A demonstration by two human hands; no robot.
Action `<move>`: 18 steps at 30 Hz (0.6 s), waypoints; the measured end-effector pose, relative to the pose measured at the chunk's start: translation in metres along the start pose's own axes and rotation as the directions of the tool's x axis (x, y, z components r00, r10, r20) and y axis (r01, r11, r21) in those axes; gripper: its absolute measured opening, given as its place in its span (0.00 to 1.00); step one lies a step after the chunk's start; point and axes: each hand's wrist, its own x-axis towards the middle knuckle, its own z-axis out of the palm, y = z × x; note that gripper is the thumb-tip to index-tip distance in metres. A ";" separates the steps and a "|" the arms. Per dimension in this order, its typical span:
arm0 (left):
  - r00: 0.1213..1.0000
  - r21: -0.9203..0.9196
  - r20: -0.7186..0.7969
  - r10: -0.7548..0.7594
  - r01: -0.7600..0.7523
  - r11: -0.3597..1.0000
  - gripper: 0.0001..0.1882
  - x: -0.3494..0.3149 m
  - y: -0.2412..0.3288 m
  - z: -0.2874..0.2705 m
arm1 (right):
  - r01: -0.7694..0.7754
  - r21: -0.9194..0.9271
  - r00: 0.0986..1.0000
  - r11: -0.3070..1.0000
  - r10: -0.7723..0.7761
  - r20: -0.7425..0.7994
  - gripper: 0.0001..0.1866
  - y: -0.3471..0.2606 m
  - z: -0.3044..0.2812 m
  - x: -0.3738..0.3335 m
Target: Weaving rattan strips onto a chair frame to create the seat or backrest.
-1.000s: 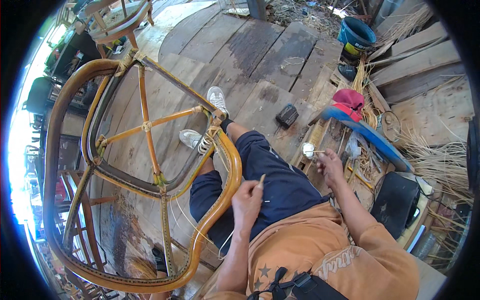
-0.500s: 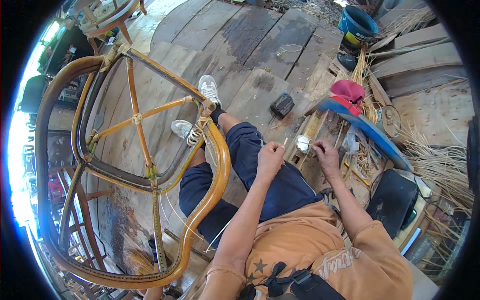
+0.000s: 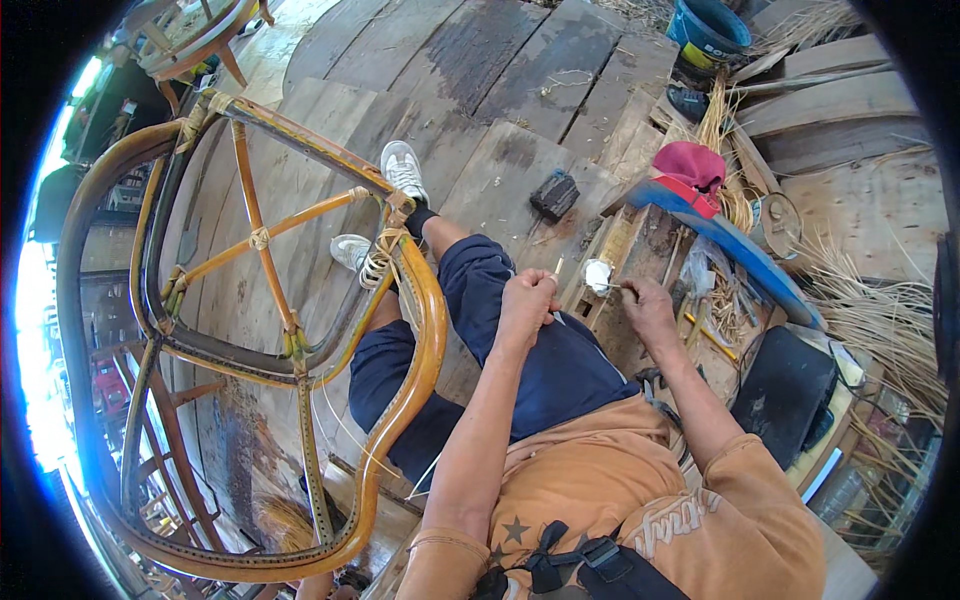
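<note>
My left hand [image 3: 528, 303] is closed above my thigh, with a short pale stick [image 3: 558, 266] poking up from its fingers. My right hand [image 3: 648, 308] pinches a thin stick [image 3: 614, 287] whose tip reaches the white paste [image 3: 597, 274]. That white lump sits at the near end of a wooden block [image 3: 622, 243] beside my right leg. Left of my legs stands a curved rattan chair frame [image 3: 431, 335], bound at its joints with cane strips. Loose thin strands hang from it near my left forearm. Neither hand touches the frame.
A dark block [image 3: 555, 195] lies on the plank floor [image 3: 470, 180]. To the right are a blue curved piece [image 3: 745, 262], a red cap [image 3: 690, 168], a black flat case [image 3: 785, 385] and bundled cane strips [image 3: 880, 320]. A blue bucket [image 3: 708, 32] stands farther off.
The view has shifted slightly, so most things sit a little further left. My right hand has moved slightly, and its thin stick now shows against the white paste. My left hand keeps its stick.
</note>
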 end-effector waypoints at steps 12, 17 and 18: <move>0.999 0.031 0.039 -0.008 0.006 1.000 0.09 0.005 -0.003 0.002 | 0.010 -0.178 0.997 0.984 0.004 0.075 0.08 -0.015 -0.008 0.004; 0.997 0.021 0.074 -0.035 0.034 0.999 0.11 0.009 -0.002 0.013 | -0.077 -0.091 0.987 0.993 0.089 0.134 0.09 -0.024 -0.022 0.003; 0.998 0.021 0.061 -0.026 0.024 0.999 0.11 0.008 -0.002 0.009 | -0.148 -0.080 0.981 0.986 0.157 0.117 0.09 -0.026 -0.026 0.004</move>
